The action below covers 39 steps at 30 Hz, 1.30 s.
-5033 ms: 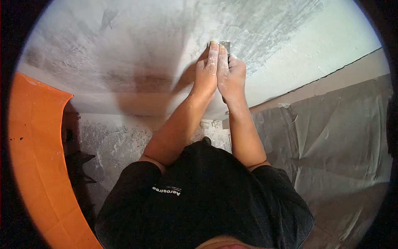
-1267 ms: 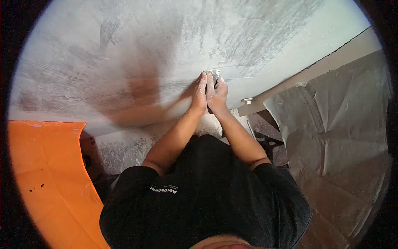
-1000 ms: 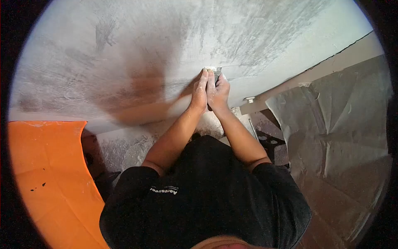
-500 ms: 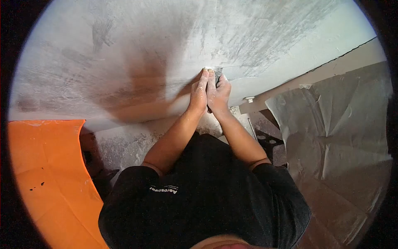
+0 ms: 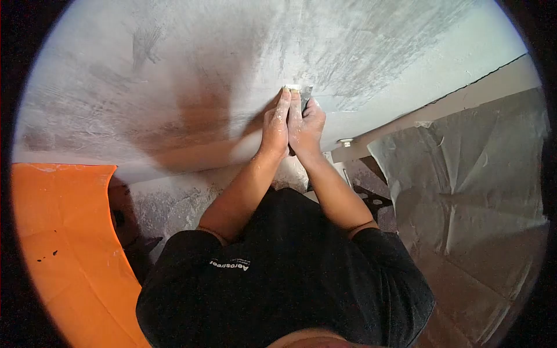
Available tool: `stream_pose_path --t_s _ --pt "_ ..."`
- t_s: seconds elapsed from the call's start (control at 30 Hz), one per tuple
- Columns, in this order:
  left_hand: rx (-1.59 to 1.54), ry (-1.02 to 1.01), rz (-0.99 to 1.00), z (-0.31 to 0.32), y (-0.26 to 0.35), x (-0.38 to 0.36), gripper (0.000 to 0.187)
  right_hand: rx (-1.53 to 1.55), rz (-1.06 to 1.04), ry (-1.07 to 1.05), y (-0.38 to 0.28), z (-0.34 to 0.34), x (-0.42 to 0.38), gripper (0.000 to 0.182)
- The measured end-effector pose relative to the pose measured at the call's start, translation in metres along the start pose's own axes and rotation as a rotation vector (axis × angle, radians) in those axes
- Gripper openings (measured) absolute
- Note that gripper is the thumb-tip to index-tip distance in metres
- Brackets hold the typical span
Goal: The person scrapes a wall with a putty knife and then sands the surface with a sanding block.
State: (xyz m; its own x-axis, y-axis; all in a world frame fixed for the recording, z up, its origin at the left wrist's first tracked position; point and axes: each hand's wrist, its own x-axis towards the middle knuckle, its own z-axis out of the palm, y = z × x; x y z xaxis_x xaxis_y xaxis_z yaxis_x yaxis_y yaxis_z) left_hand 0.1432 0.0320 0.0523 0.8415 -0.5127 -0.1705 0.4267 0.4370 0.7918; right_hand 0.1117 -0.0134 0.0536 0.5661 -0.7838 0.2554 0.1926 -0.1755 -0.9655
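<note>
Both my hands are together against a grey-white, smeared wall (image 5: 232, 52). Between them is a putty knife (image 5: 307, 95), its broad blade edge touching the wall, with some white paste along it. My right hand (image 5: 307, 127) is wrapped round the knife, a finger stretched up along the blade. My left hand (image 5: 275, 129) presses close beside it, fingers straight and tips on the blade. White dust coats the fingers of both hands. Most of the handle is hidden by my palms; a dark end shows below them.
An orange sheet (image 5: 64, 232) hangs or lies at the left. A creased grey-brown sheet (image 5: 476, 191) covers the right side. Below the wall is a dusty, speckled floor (image 5: 174, 203). A small white fitting (image 5: 346, 142) sits near the wall's lower edge.
Both hands and the putty knife have slid slightly upward along the wall. The hold looks the same.
</note>
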Motion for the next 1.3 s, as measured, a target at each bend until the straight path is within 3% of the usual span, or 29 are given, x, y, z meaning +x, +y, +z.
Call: stream_pose_path --t_s 0.17,0.43,0.53,0.57,0.6,0.7,0.8,0.87,1.03,1.13,1.23,1.3 --pt "-0.004 -0.031 0.029 0.022 0.028 -0.004 0.045 -0.092 -0.079 0.026 -0.050 0.001 0.009 0.024" --pt "0.114 -0.040 -0.006 0.009 0.016 -0.027 0.047 -0.011 -0.060 -0.009 -0.035 -0.011 -0.010 0.024" --pt "0.098 -0.119 -0.160 -0.032 -0.031 -0.034 0.054 -0.047 -0.005 -0.046 0.006 -0.024 -0.040 0.023" --pt "0.034 -0.137 -0.235 -0.039 -0.041 -0.036 0.057 0.014 0.101 -0.066 0.015 -0.026 -0.049 0.021" --pt "0.030 -0.140 -0.235 -0.041 -0.044 -0.040 0.057 0.075 0.208 -0.084 0.023 -0.028 -0.054 0.021" --pt "0.035 -0.094 -0.235 -0.044 -0.050 -0.045 0.059 0.198 0.271 -0.163 0.037 -0.031 -0.056 0.020" --pt "0.234 -0.039 -0.102 -0.044 -0.046 -0.042 0.059 0.125 0.227 -0.165 0.034 -0.031 -0.056 0.020" --pt "0.026 -0.061 -0.231 -0.041 -0.041 -0.038 0.061 0.145 0.234 -0.156 0.030 -0.028 -0.053 0.020" --pt "0.105 -0.097 -0.234 -0.048 -0.040 -0.032 0.065 0.168 0.304 -0.148 0.036 -0.029 -0.041 0.021" --pt "0.144 -0.075 -0.240 -0.051 -0.038 -0.022 0.061 0.135 0.327 -0.160 0.025 -0.027 -0.036 0.023" --pt "0.293 -0.204 -0.209 -0.054 -0.021 -0.012 0.038 0.201 0.298 -0.168 0.023 -0.022 -0.031 0.025" --pt "0.235 -0.114 -0.140 -0.040 -0.020 -0.014 0.036 0.239 0.304 -0.176 0.014 -0.022 -0.026 0.025"
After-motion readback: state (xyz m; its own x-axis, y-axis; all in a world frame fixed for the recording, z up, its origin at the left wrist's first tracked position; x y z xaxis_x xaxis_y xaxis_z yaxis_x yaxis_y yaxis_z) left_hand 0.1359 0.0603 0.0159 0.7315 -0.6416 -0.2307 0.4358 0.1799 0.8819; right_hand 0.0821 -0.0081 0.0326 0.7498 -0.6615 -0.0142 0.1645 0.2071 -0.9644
